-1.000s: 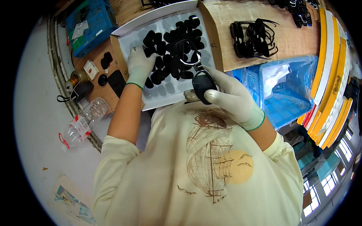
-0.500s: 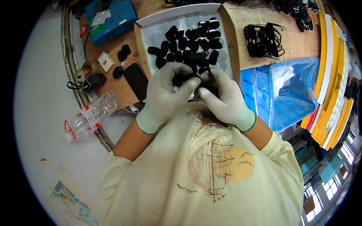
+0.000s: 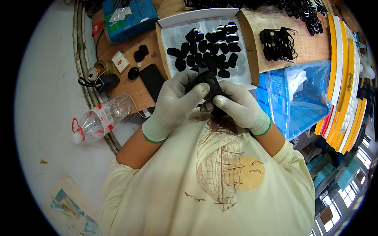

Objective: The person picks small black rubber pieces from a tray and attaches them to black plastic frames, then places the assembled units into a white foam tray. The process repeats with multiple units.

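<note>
Both of my hands wear pale gloves with green cuffs and meet in front of my chest. Between them is a pair of black sunglasses (image 3: 211,83), partly covered by fingers. My left hand (image 3: 175,104) is closed on its left side, thumb on top. My right hand (image 3: 241,107) pinches the lower right part with thumb and fingers. Just beyond, a shallow cardboard box (image 3: 251,47) lined with white holds many dark lenses (image 3: 202,46), some with shiny edges. The held piece overlaps the box's near edge in view.
Right of the box lie stacked black sunglasses (image 3: 278,44), above a blue crate (image 3: 303,112) lined with clear plastic. Yellow and white trays (image 3: 340,82) stand far right. At left are a black phone (image 3: 152,82), a small white box (image 3: 120,61), a plastic bottle (image 3: 103,119) and a blue box (image 3: 132,21).
The sunglasses have turned in my hands, so a broad dark face now shows between my thumbs. My right hand has shifted slightly down. The table scene has moved a little rightward in view.
</note>
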Tool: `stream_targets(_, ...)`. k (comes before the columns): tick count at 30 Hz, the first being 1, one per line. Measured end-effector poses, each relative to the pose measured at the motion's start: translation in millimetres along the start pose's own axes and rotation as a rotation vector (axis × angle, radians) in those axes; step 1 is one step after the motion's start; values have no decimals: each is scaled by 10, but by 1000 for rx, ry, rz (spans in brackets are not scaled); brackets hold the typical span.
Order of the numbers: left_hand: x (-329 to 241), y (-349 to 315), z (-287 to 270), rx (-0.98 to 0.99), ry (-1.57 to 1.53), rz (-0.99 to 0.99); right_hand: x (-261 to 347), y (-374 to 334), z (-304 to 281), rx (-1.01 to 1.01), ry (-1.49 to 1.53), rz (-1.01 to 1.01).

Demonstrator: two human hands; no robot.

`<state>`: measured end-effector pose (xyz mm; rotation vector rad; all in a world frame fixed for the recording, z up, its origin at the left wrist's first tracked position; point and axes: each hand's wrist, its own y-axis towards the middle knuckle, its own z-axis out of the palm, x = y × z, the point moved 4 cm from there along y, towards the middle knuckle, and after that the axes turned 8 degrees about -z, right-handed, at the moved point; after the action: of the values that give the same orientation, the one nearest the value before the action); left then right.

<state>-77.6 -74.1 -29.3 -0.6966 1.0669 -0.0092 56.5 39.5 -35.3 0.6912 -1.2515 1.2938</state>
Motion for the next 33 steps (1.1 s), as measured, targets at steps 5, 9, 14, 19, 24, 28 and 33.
stream_targets(5, 6, -10, -79, -83, 176, -26, 68, 28, 79, -30, -132, 47)
stream_targets(9, 50, -22, -73, -3, 24, 28, 58, -33, 103, -63, -89, -3)
stream_targets(14, -32, -80, -49, 47, 26, 58, -38, -75, 77, -123, 39, 33)
stream_targets(19, 93, -25, -116, 39, 14, 67, 138, -64, 113, -98, -150, -10)
stream_targets(24, 11, -68, -43, 76, -93, 31, 71, -74, 118, -63, -51, 48)
stream_targets(28, 42, -64, -34, 34, -110, 44, 14, -63, 142, -133, -37, 73)
stream_targets(33, 15, -125, 25, -89, 19, 90, 48, -83, 180, -215, -90, 11)
